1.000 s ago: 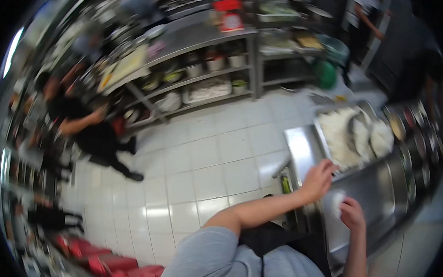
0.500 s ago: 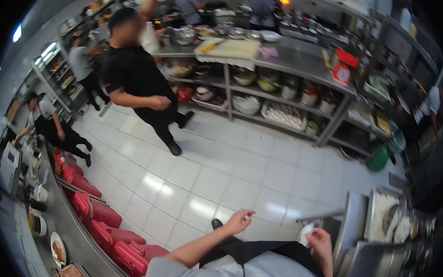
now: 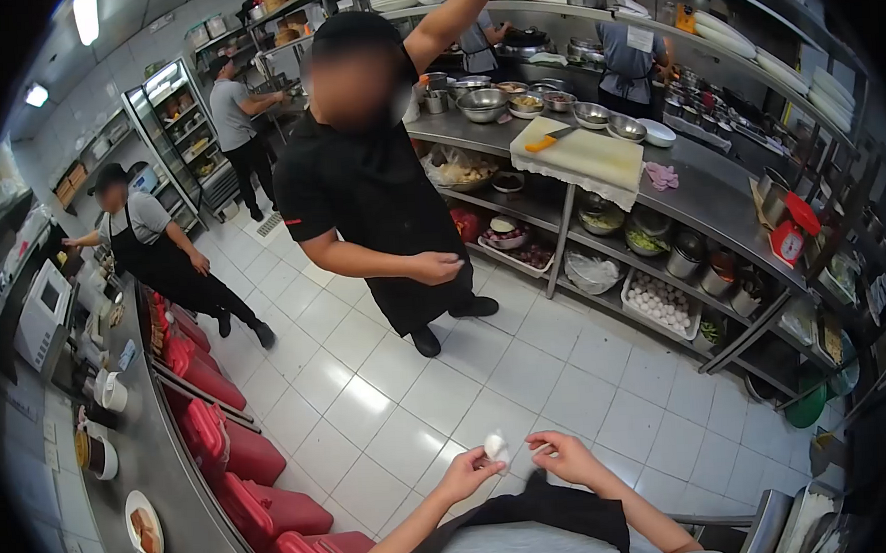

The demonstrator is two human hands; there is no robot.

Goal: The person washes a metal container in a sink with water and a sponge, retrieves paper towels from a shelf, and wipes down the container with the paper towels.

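Observation:
In front of my dark apron, my left hand (image 3: 471, 475) pinches a small white lump (image 3: 495, 444) with a thin, see-through edge like plastic wrap; its exact kind does not show. Just to the right is my right hand (image 3: 565, 458), fingers curved and apart, with nothing seen in them. A narrow gap separates that hand from the white lump. Both hands are held over the tiled floor at about waist height.
A person in black (image 3: 379, 200) stands ahead with one arm raised; other people work farther back. A steel counter (image 3: 715, 207) holds a cutting board (image 3: 587, 159), an orange-handled knife (image 3: 550, 140) and bowls. Red bins (image 3: 265, 511) line the left counter.
The white lump has passed from my right hand to my left. My right hand has come inward from the right-hand trays. My view has turned right, and the person in black appears closer.

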